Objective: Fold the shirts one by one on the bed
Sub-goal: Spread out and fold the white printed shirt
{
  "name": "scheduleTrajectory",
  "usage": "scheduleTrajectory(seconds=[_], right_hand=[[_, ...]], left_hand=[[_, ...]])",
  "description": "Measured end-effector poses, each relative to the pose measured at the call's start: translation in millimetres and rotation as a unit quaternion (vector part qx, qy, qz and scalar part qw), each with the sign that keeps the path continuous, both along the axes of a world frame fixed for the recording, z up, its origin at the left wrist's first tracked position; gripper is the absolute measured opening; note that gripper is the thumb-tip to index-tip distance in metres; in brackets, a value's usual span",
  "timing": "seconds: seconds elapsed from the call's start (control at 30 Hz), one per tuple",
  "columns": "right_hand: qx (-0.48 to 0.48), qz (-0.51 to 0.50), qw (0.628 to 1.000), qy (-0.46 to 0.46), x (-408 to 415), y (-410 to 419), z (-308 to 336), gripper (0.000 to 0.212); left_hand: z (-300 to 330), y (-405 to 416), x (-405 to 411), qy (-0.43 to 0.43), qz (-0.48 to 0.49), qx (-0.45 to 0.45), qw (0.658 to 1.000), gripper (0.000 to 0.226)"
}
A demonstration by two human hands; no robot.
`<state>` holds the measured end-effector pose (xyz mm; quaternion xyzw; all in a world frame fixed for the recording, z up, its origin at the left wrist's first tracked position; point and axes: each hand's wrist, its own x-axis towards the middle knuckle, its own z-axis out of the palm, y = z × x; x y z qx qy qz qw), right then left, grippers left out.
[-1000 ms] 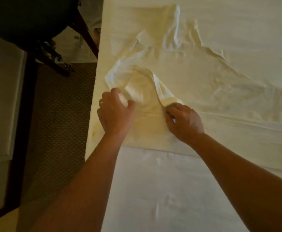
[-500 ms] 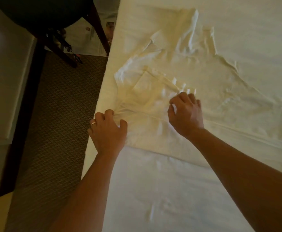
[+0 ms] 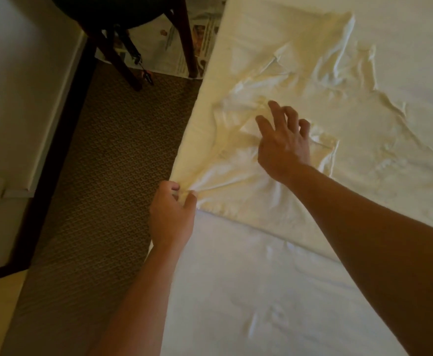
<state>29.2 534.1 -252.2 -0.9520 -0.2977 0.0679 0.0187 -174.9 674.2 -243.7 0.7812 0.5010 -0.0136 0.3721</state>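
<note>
- Pinching the shirt (image 3: 274, 181) hem at the bed (image 3: 261, 291) edge, your left hand (image 3: 171, 214) grips cloth at 9 o'clock.
- Your right hand (image 3: 282, 142) hovers with spread, empty fingers (image 3: 274, 109) over the shirt's middle.
- Keep the hem taut and smooth wrinkles toward 1 o'clock before folding.

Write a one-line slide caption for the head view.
Left hand pinches the shirt at the bed edge; right hand spreads over it.

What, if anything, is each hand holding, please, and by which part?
The left hand pinches the shirt at its near corner; the right hand holds nothing.
</note>
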Motion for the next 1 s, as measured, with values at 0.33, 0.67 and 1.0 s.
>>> scheduleTrajectory(seconds=[0.33, 0.67, 1.0], right_hand=[[-0.103, -0.152, 0.983, 0.031, 32.1, 7.5, -0.1, 0.065], [-0.094, 0.018, 0.995, -0.006, 42.1, 27.9, 1.5, 0.048], [0.132, -0.056, 0.984, -0.108, -12.9, -53.9, 29.5, 0.004]], left_hand=[[0.0, -20.0, 5.1, 0.068, -0.082, 0.191, 0.976, 0.039], [-31.4, -47.9, 21.9, 0.072, -0.375, 0.251, 0.889, 0.052], [-15.4, -44.8, 20.9, 0.014, -0.321, 0.309, 0.895, 0.057]])
